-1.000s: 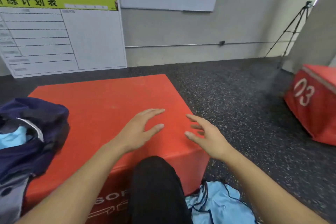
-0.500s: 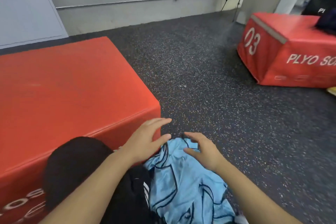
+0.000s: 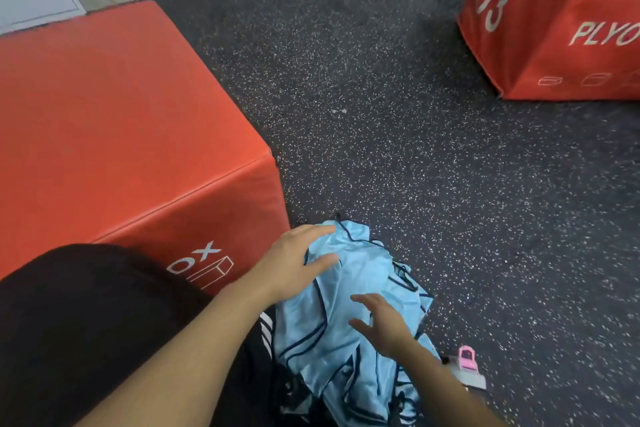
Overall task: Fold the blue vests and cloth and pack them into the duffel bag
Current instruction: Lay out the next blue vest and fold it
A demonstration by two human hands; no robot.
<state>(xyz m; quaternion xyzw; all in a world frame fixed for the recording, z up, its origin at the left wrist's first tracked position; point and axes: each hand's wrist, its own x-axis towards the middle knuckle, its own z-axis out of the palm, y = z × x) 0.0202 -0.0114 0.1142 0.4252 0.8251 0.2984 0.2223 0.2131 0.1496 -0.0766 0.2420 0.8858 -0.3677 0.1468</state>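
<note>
Both hands have dropped from over the red box to the heap of blue vests (image 3: 349, 333) on the floor at the lower middle of the frame, and the view has swung down and to the right with them. This looks like the start of a new round: picking up a vest to fold. No folding has begun on this heap, and the duffel bag is not in view.

The left hand (image 3: 294, 262) lies on the upper end of the heap, fingers spread and nearly straight, the thumb touching the cloth; it grips nothing yet. The right hand (image 3: 384, 321) is just over the middle of the heap, fingers fanned wide and slightly bent, holding nothing; whether it touches the cloth I cannot tell.

Next, I judge, each hand must pinch one layer and lift a single vest free. The vests are thin, slippery and tangled by their dark trim, so two may come up together.

A black-clad knee (image 3: 86, 322) fills the lower left. Behind it stands the red box (image 3: 114, 121). Speckled dark floor (image 3: 415, 156) runs to a second red box (image 3: 554, 28), marked 03, at upper right. A small pink object (image 3: 467, 359) lies beside the right forearm.
</note>
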